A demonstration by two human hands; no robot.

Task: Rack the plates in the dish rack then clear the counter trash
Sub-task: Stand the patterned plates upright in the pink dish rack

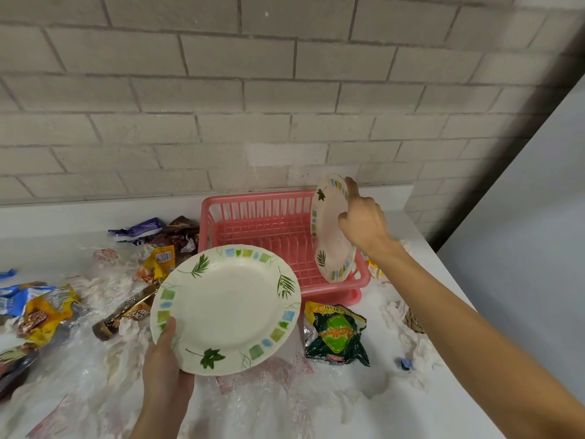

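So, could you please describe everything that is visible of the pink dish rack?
The dish rack is pink, looks like plastic, rectangular, with slatted walls and a row of upright dividers on its floor. It stands on the white counter close to the brick wall. One leaf-patterned plate stands on edge at its right end, gripped by the right hand. A brown wrapper lies by its left side.

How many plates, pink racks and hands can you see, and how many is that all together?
Plates: 2, the flat plate and the upright plate
Pink dish rack: 1
Hands: 2, the left hand and the right hand
Total: 5
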